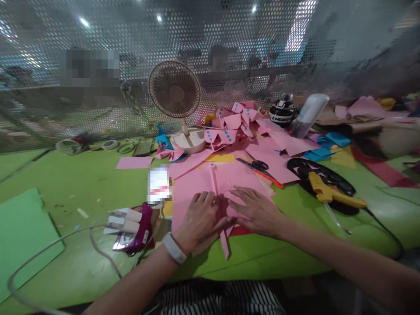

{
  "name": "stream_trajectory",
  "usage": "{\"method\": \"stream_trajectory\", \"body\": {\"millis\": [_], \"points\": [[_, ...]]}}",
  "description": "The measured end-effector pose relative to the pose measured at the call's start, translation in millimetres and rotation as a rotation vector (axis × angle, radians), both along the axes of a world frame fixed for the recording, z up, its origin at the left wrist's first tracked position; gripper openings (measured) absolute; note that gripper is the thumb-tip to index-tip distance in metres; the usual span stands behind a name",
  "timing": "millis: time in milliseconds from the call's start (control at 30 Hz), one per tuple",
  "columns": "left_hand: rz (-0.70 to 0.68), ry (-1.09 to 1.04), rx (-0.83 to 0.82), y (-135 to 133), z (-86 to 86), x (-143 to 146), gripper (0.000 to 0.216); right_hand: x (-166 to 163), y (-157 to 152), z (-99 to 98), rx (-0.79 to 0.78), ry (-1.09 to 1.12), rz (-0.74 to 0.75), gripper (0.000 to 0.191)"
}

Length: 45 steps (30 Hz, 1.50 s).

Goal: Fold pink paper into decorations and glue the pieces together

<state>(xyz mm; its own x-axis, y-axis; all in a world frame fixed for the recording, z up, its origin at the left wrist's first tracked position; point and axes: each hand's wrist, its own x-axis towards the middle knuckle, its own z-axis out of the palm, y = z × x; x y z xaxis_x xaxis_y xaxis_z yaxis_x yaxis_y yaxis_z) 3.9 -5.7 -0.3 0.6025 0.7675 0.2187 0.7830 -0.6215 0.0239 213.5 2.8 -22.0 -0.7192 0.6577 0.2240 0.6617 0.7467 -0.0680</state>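
A folded pink paper strip (225, 245) lies lengthwise over a larger pink paper sheet (187, 186) at the front of the table. Its far end carries a small blue mark, and its middle is hidden under my hands. My left hand (203, 216), with a white wristband, is bent over the strip, fingers curled and thumb reaching right. Beside it, my right hand (254, 210) lies palm down on pink paper with its fingers spread. The two thumbs meet near the strip. Black-handled scissors (259, 165) rest on the paper just beyond my right hand.
A yellow glue gun (334, 192) lies on a black tray (295, 164) at right. Behind the sheet stand a fan (177, 94) and a pile of folded pink paper pieces (229, 124). Left are a phone (159, 186), a purple device with plugs (144, 232) and a looping cable (36, 258).
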Motion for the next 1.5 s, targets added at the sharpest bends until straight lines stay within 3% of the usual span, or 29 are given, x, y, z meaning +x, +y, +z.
{"method": "stream_trajectory", "body": {"millis": [533,733,800,900,1000,1100,1200,1300,1500], "points": [[0.003,0.021,0.046,-3,-3.8,-2,0.058,9,-11,-11.3,0.004,0.013,-0.081,0.049],[-0.023,-0.005,-0.009,-2,8.0,-6,0.056,7,-11,-7.1,-0.011,0.044,-0.071,0.043],[0.002,-0.058,-0.053,4,14.1,-7,0.051,6,-11,-5.8,-0.013,0.059,-0.079,0.038],[0.168,-0.126,-0.103,22,22.1,-2,0.048,5,-11,-4.6,-0.019,0.078,-0.081,0.035],[0.278,-0.080,-0.340,50,28.0,6,0.052,6,-10,-5.3,-0.031,0.096,-0.081,0.036],[0.268,-0.035,-0.654,79,29.9,14,0.051,8,-9,-7.6,-0.048,0.113,-0.082,0.037],[0.284,-0.051,-0.862,97,26.4,18,0.043,9,-9,-9.8,-0.065,0.122,-0.099,0.040],[0.286,-0.066,-0.953,102,21.1,19,0.038,9,-9,-11.8,-0.065,0.123,-0.109,0.039],[0.238,-0.065,-0.978,104,15.3,17,0.047,9,-7,-15.7,-0.061,0.127,-0.096,0.043]]}}
